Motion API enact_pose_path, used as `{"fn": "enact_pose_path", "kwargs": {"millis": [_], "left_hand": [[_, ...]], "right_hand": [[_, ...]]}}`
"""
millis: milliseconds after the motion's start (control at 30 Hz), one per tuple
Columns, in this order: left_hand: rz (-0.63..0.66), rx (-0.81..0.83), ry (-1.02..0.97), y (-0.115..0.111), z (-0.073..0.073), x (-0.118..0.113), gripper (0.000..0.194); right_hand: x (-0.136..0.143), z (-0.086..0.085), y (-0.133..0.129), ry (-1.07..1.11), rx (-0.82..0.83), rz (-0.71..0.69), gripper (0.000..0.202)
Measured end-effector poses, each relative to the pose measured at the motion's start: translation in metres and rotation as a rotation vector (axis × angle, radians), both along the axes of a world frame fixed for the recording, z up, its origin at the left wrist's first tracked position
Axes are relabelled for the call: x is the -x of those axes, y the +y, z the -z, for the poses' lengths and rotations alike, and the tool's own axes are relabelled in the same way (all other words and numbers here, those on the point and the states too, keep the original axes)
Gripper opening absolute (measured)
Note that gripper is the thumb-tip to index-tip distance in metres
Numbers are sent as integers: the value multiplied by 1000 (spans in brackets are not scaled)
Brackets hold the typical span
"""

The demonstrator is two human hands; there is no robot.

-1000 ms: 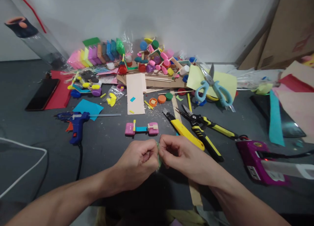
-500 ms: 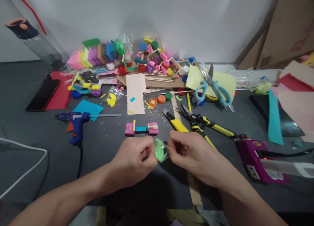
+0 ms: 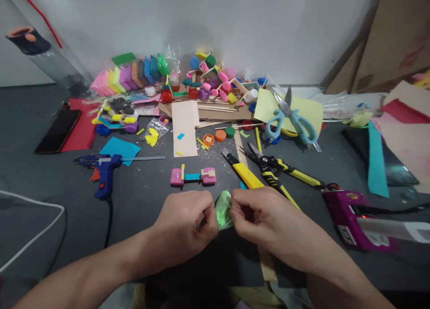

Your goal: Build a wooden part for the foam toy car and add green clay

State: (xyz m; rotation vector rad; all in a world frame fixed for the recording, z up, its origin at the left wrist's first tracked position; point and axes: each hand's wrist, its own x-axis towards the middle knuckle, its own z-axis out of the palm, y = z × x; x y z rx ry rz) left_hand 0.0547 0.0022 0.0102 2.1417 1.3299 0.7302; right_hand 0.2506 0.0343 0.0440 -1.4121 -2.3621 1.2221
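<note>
1. The left hand (image 3: 188, 219) pinched one side of the green packet (image 3: 224, 210), thumb against curled forefinger.
2. The right hand (image 3: 260, 212) pinched the packet's other side; its fingertips were partly hidden, so the exact grip was hard to make out.
3. The packet was between both hands, near the table's front edge, seemingly clear plastic around something green.
4. Just beyond lay the pink-and-blue piece (image 3: 193, 176), with the yellow cutter (image 3: 247, 173) beside the right hand.

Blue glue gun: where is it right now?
In the head view, the blue glue gun lies on the left side of the table, its stick over the blue paper, left of the small pink-wheeled piece.
</note>
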Motion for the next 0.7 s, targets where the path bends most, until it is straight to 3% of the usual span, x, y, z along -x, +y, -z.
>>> {"fn": "enact_pose_path", "kwargs": {"millis": [167,367,433,567,600,700], "left_hand": [[-22,-124,83,-6,2,-2,8],[-24,5,93,-2,2,1,14],[-23,24,18,-2,3,2,15],[-119,99,-340,-4,0,4,17],[-146,126,-437,-5,-1,5,18],[-192,158,-594,-6,-4,6,18]], "right_hand": [[7,3,-1,30,29,-5,20],[7,3,-2,58,-20,-16,22],[4,1,-1,128,1,-3,23],[-2,-3,7,337,-115,220,11],[-3,-2,9,365,-131,250,17],[-3,1,14,431,52,177,36]]}}
